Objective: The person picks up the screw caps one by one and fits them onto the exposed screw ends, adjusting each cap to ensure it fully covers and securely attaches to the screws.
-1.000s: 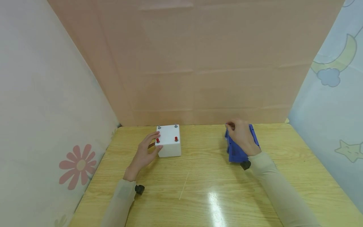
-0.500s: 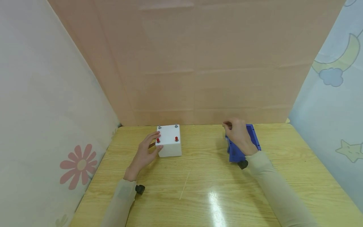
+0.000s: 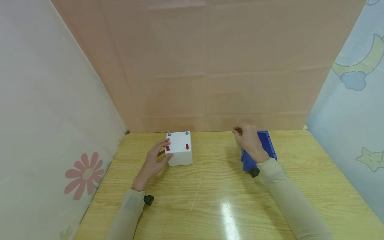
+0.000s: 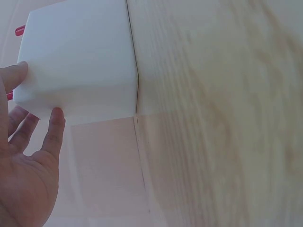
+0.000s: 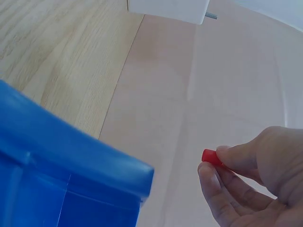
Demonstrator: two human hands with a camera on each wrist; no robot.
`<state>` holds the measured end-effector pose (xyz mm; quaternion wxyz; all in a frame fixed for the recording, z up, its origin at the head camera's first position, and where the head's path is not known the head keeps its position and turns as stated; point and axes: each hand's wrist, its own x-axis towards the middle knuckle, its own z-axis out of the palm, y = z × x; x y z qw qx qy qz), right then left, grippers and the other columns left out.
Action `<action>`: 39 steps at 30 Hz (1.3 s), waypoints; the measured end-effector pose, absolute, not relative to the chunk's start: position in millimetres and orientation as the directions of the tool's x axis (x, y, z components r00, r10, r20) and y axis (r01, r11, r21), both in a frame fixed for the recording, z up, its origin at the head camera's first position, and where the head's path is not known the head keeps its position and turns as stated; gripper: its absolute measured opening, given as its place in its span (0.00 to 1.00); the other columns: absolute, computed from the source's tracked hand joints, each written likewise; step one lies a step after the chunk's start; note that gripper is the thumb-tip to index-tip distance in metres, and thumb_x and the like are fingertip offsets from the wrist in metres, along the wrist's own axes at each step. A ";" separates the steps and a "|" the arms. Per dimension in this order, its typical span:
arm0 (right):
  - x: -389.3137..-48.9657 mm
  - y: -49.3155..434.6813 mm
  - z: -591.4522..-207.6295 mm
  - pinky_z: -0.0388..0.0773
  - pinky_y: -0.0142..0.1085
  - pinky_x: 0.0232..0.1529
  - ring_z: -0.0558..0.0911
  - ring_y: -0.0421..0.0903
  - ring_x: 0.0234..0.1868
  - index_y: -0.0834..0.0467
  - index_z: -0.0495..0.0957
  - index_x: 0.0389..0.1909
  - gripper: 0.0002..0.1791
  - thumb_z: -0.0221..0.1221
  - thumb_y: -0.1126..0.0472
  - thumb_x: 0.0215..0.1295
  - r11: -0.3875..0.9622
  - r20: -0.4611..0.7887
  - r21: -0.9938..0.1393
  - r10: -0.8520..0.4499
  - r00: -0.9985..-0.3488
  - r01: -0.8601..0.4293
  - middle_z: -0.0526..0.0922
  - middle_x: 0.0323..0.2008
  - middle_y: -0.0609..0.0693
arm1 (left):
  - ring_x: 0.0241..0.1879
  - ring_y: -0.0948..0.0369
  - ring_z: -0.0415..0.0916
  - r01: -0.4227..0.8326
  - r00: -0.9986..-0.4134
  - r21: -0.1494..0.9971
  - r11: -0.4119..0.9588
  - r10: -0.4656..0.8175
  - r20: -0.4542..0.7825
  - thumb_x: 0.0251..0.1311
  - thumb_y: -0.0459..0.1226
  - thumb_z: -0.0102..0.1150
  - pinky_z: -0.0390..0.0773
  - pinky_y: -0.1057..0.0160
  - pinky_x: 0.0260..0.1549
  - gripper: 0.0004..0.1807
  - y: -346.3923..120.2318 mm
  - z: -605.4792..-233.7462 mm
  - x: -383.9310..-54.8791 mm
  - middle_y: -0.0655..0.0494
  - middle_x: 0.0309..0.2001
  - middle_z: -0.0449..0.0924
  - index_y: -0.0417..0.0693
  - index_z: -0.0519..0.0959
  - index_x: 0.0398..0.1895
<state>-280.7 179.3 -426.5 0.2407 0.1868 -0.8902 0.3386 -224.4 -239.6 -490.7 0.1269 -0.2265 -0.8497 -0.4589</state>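
A white box sits on the wooden table, left of the middle. Four corners of its top carry posts: bare threaded studs at the back, red caps at the front. My left hand holds the box's left side, thumb at the near edge and fingers on the top edge. In the left wrist view the fingertips touch the white box. My right hand is raised over the left side of a blue bin. In the right wrist view its thumb and finger pinch a small red cap.
The wooden table spans the front. A brown paper backdrop rises right behind the box and bin. Pale printed sheets flank both sides. The bin's rim lies close beside the right wrist.
My right hand has lifted slightly and moved left, off the blue bin's middle toward the white box. My left hand and the box have stayed in place.
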 end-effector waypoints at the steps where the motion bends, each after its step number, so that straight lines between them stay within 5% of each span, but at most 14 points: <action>1: -281.0 178.5 -426.3 0.91 0.55 0.37 0.90 0.59 0.36 0.70 0.88 0.41 0.05 0.65 0.73 0.70 0.701 0.556 -0.512 -0.170 -0.813 -0.497 0.90 0.37 0.65 | 0.74 0.43 0.72 0.501 -0.866 0.721 0.479 0.268 0.423 0.74 0.39 0.67 0.83 0.42 0.63 0.27 -239.7 -490.7 -224.5 0.51 0.78 0.69 0.50 0.74 0.73; 39: -287.7 150.2 -420.4 0.92 0.53 0.39 0.90 0.58 0.36 0.69 0.89 0.40 0.05 0.65 0.73 0.67 0.690 0.560 -0.516 -0.177 -0.809 -0.508 0.90 0.37 0.64 | 0.74 0.44 0.71 0.517 -0.856 0.717 0.467 0.275 0.438 0.73 0.38 0.68 0.83 0.42 0.63 0.28 -239.2 -493.3 -227.0 0.52 0.78 0.69 0.52 0.74 0.74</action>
